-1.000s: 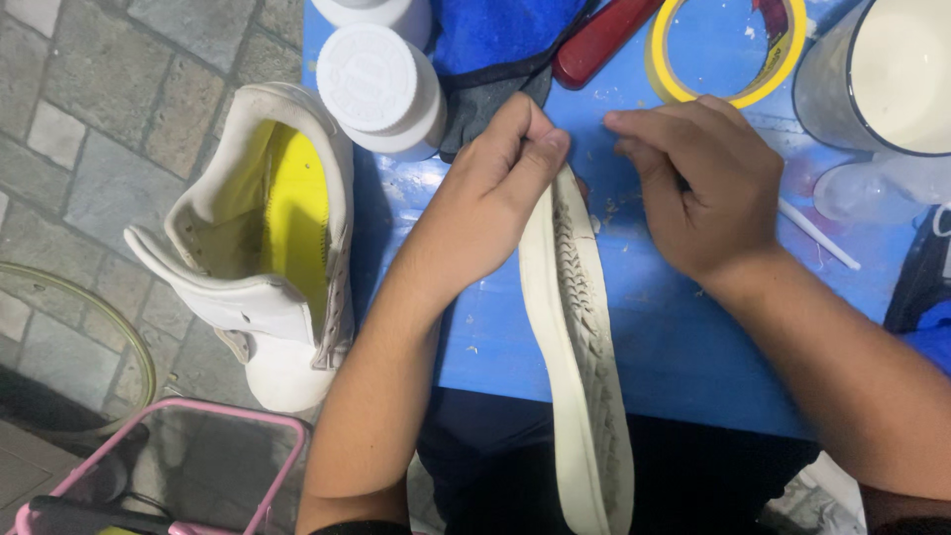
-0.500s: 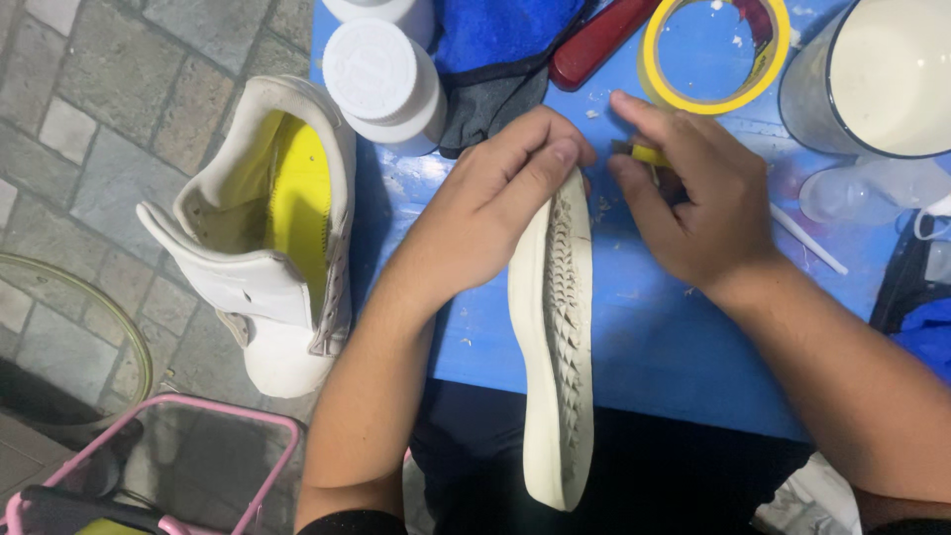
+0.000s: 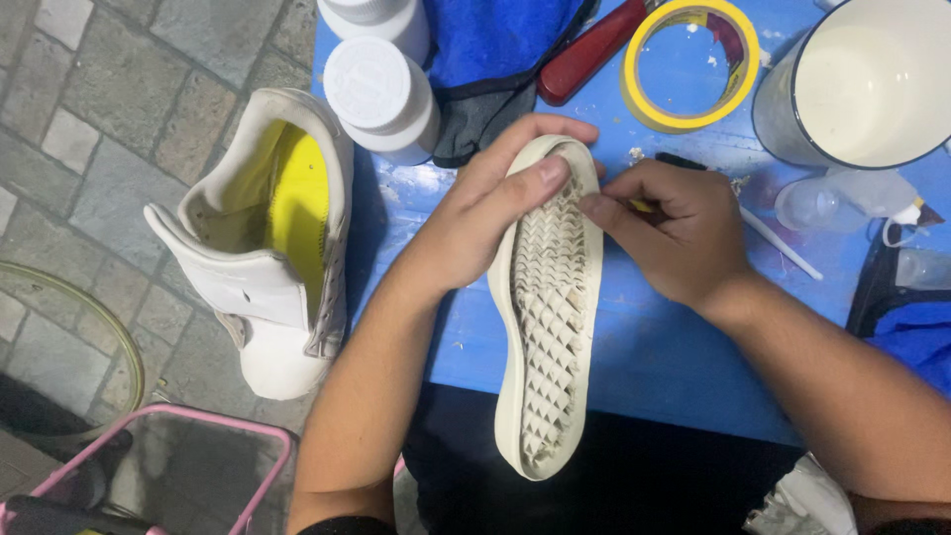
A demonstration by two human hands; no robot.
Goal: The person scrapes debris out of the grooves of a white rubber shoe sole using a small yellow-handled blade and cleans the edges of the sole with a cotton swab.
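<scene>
The left hand (image 3: 475,213) grips the toe end of a detached shoe sole (image 3: 548,317), thumb pressed on its ridged tread. The right hand (image 3: 674,233), at three o'clock of that toe, is closed, pinching the rim with a small yellow tool barely showing. The sole lies over the blue table (image 3: 644,347) edge, heel toward six o'clock. It looks light, rubbery and bendy; the firm rim seems the safest hold. A white shoe (image 3: 272,238) sits at nine o'clock.
</scene>
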